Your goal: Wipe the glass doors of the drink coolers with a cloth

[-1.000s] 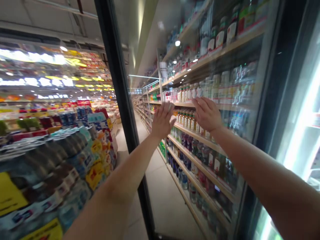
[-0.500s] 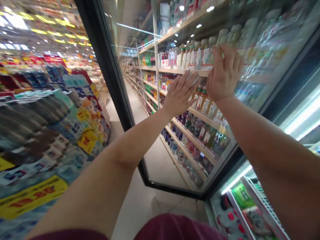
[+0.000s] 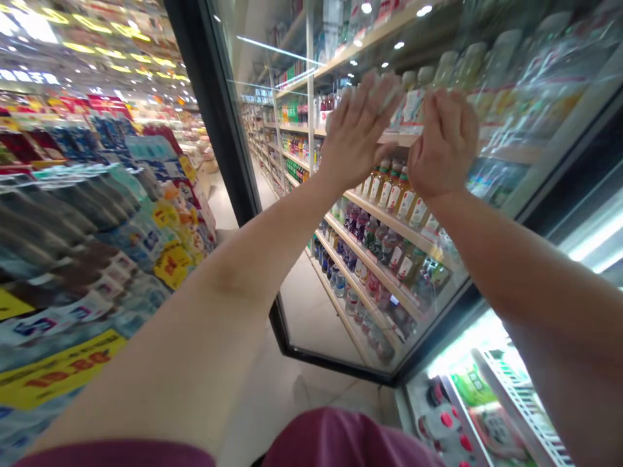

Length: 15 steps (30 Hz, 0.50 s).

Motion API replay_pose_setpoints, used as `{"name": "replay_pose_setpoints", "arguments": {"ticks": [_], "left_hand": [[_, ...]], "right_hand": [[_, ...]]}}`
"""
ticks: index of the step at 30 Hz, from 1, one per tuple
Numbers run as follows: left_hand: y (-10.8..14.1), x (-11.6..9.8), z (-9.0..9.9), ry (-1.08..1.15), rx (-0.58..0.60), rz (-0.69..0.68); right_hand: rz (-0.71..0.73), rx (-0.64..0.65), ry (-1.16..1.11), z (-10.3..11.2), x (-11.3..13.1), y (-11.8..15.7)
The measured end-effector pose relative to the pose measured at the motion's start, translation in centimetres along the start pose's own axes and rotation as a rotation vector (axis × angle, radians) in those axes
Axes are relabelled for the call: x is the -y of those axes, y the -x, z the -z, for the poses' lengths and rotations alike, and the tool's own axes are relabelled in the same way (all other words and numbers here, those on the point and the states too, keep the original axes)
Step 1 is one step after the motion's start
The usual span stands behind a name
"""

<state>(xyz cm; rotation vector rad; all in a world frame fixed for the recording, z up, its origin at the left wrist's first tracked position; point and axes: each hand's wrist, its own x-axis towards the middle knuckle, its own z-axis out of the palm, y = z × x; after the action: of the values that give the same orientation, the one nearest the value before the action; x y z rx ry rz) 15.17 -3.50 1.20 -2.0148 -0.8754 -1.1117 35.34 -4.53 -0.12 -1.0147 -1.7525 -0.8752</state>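
Observation:
A glass door (image 3: 321,318) with a black frame stands open ahead of me, and shelves of bottles show in its pane. My left hand (image 3: 357,133) lies against the glass with its fingers spread, slightly blurred; whether a cloth or its reflection shows at the fingertips I cannot tell. Just right of it, my right hand (image 3: 442,143) is raised at the glass with its fingers bent and pressed together. What is under those fingers, if anything, is hidden.
At the left stand stacked packs of goods (image 3: 87,259) with a yellow price sign (image 3: 63,370). A lit fridge interior (image 3: 481,402) with bottles and packets is at the lower right. Tiled floor (image 3: 257,389) lies below the door.
My left hand has moved up the glass. My right hand has shifted slightly right, and its fingers are closer together. The view has shifted a little.

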Motion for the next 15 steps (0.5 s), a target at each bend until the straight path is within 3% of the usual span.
{"name": "replay_pose_setpoints", "arguments": {"ticks": [3, 5, 7, 11, 13, 15], "left_hand": [[-2.6, 1.9, 1.4, -0.081, -0.099, 0.198], [-2.2, 1.6, 1.2, -0.093, -0.102, 0.254], [0.3, 0.0, 0.0, -0.059, -0.071, 0.208], [6.0, -2.5, -2.5, -0.017, 0.114, -0.055], [6.2, -1.9, -2.3, -0.023, 0.109, -0.062], [4.4, -0.5, -1.2, -0.019, 0.035, 0.036]], "right_hand": [[0.062, -0.026, 0.030, -0.4, -0.7, 0.5], [0.141, -0.052, 0.021, -0.5, -1.4, 1.0], [0.219, -0.070, 0.002, -0.5, -2.0, 1.5], [0.237, -0.083, -0.008, -0.6, -2.1, 2.6], [0.230, -0.101, 0.004, -0.8, -2.0, 3.0], [0.239, -0.138, 0.020, -1.0, -1.9, 3.4]]}}
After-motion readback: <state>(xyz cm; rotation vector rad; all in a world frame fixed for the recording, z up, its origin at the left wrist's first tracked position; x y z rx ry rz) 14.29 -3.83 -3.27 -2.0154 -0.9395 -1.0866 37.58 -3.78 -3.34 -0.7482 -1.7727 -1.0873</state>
